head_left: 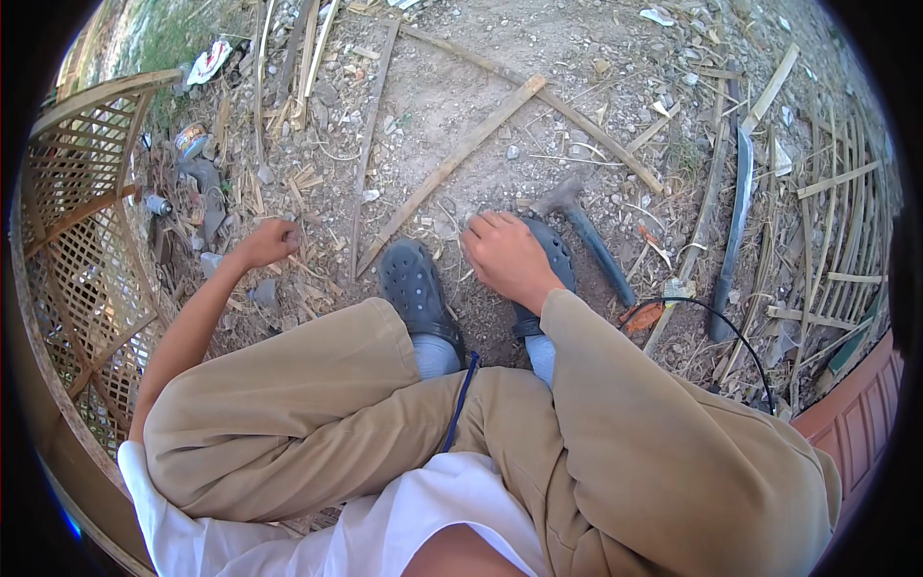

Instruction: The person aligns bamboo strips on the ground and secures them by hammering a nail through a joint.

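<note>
Beyond my left knee, my left hand (270, 242) hovers low over the littered ground, its fingers curled into a fist. Whatever may be inside that fist is hidden. My right hand (510, 258) is bent downward in front of my right clog (555, 252), covering part of it. Its fingers are curled too, and their tips are out of sight. A hammer (598, 248) with a dark handle lies just right of this hand, its head near the knuckles. Between my hands is my left clog (411, 279), dark grey with holes.
A woven lattice basket (82, 216) stands at the left. Wooden strips, including a pale one (452, 173), lie ahead. On the right are a long-bladed machete (738, 216), a slatted bamboo piece (835, 260), a black cable (745, 338) and a reddish-brown plastic edge (860, 413).
</note>
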The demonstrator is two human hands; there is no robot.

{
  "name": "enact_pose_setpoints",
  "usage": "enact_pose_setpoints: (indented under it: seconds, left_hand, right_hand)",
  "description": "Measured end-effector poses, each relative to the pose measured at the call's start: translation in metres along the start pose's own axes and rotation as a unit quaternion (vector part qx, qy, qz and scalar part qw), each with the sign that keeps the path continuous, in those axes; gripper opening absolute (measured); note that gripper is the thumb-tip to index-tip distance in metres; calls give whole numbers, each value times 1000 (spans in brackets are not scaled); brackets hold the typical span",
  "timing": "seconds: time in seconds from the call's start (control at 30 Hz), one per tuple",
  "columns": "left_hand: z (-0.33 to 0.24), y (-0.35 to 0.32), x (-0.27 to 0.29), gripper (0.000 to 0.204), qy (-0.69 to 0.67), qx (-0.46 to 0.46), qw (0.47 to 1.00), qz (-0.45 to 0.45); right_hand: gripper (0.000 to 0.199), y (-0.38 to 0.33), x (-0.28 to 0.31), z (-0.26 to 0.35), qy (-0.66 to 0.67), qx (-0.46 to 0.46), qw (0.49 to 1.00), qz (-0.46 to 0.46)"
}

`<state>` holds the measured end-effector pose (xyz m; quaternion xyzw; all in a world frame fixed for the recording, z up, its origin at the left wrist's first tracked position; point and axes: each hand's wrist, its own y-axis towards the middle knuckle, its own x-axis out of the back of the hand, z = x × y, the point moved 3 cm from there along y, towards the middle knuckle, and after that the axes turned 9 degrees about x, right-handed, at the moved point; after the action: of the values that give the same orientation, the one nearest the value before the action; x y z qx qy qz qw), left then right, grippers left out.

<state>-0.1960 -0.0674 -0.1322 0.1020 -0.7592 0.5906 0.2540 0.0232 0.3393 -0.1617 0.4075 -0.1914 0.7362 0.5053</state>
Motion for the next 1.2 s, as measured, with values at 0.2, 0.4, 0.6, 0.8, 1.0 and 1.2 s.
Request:
enact_pose_setpoints:
  seconds: [0.2,0.4,0.6,0.8,1.0,1.2]
  left_hand:
    - [3,2,6,21,-5,10,1000,-10]
    - [-1,0,-9,17,17,-25,1000,-3]
    - [5,-2,-14,15,33,-51,998,13]
    - [8,-3,-9,19,-49,5,997,66]
    - [16,0,-12,25,-77,3,993,87]
    - [7,0,-13,26,-76,-1,995,71]
  right_hand:
    - [11,0,3,1,-15,-5,1000,12]
    - [10,0,1,0,-9,-13,1000,18]
    - [10,0,2,1,-12,-3,1000,9]
    - [11,0,1,0,-20,0,1000,0]
    - [12,0,0,0,-18,1,1000,-5]
    - [11,0,1,0,-18,-5,1000,16]
